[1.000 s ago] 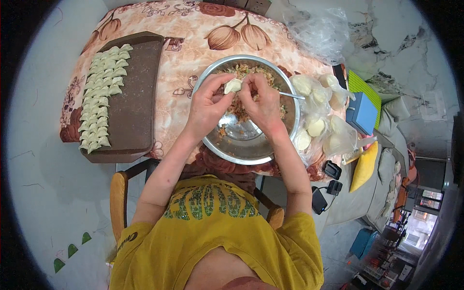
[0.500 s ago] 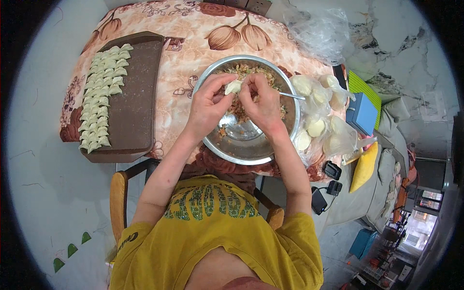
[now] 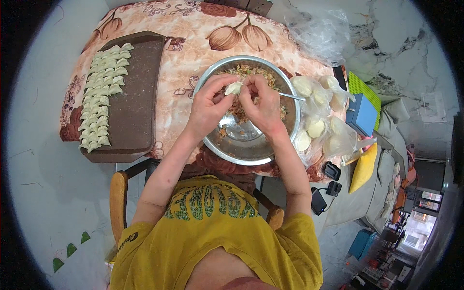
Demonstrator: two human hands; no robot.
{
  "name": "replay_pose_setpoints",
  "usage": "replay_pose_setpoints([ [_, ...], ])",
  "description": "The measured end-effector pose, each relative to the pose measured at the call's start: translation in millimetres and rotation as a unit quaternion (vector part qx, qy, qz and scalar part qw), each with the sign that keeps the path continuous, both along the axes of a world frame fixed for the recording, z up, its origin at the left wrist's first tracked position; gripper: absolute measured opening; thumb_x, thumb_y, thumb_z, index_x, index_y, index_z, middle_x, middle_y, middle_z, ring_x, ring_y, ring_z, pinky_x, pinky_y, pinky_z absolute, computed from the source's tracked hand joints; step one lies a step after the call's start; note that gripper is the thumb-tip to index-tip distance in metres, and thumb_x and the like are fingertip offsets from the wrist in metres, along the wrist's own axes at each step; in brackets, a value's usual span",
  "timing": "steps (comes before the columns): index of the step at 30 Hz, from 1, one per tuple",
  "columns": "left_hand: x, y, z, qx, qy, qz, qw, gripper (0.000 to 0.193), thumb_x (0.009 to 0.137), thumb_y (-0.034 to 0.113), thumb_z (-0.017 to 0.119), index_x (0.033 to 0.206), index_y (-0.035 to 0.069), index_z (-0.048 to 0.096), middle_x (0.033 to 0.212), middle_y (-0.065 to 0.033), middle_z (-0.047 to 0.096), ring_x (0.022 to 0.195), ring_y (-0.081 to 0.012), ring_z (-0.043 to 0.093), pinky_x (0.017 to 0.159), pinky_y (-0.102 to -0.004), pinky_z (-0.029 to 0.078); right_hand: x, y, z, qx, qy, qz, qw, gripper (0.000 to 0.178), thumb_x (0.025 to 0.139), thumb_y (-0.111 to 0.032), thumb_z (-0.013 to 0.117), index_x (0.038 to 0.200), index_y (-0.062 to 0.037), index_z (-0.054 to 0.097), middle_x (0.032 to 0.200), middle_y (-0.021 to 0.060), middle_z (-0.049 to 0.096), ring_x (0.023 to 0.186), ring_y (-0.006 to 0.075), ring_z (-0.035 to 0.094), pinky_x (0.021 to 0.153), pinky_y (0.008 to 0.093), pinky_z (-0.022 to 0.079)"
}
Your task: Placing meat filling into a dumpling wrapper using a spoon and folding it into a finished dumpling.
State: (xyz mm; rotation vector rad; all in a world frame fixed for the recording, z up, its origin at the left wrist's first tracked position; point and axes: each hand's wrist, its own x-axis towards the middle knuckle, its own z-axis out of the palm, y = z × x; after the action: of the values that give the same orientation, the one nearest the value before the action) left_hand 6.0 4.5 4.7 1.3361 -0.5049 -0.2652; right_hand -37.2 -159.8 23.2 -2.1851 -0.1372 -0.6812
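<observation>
Between my two hands, over a wide steel bowl (image 3: 249, 158), is a pale dumpling (image 3: 234, 88). The fingers and thumb of my left hand (image 3: 210, 105) hold it from the left. My right hand (image 3: 261, 103) pinches its right edge, with thumb and forefinger pressed together. Below them the bowl contains chopped filling (image 3: 251, 72), mostly toward its far side. The metal handle of a spoon or similar utensil (image 3: 291, 96) rests over the bowl's right rim; its other end is hidden. To the left, a brown tray (image 3: 137, 96) carries rows of folded dumplings (image 3: 102, 96) along its left side.
Right of the bowl lie clear bags of round dough wrappers (image 3: 316, 126). Past them stands a blue box (image 3: 361, 114). A crumpled plastic bag (image 3: 319, 36) is at the far right of the patterned tablecloth (image 3: 188, 34). Small black devices (image 3: 332, 171) sit by the near right corner.
Both hands stay in nearly the same place over the bowl. The fingers have shifted slightly along the dumpling's edge.
</observation>
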Motion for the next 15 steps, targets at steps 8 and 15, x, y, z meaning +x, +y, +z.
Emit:
replay_pose_setpoints([
  [8, -0.2, -0.7, -0.3, -0.01, -0.03, -0.004, 0.999, 0.038, 0.093, -0.004, 0.062, 0.13, 0.003, 0.066, 0.132, -0.0037, 0.058, 0.096, -0.0035, 0.058, 0.073, -0.0175, 0.048, -0.3, -1.3, 2.1, -0.038, 0.002, -0.011, 0.999, 0.013, 0.09, -0.006, 0.067, 0.098, -0.0038, 0.058, 0.067, 0.0132, 0.063, 0.056, 0.0268, 0.067, 0.052, 0.0377, 0.051],
  [15, -1.6, 1.3, 4.4, -0.025, 0.0, -0.007, 1.0, 0.039, 0.094, -0.003, 0.063, 0.132, 0.004, 0.065, 0.135, -0.0044, 0.055, 0.115, -0.0092, 0.057, 0.089, -0.0226, 0.051, -1.4, 1.4, 2.4, 0.044, 0.016, -0.003, 0.999, 0.011, 0.092, -0.007, 0.065, 0.101, -0.0031, 0.06, 0.066, 0.0124, 0.063, 0.056, 0.0246, 0.067, 0.053, 0.0368, 0.051],
])
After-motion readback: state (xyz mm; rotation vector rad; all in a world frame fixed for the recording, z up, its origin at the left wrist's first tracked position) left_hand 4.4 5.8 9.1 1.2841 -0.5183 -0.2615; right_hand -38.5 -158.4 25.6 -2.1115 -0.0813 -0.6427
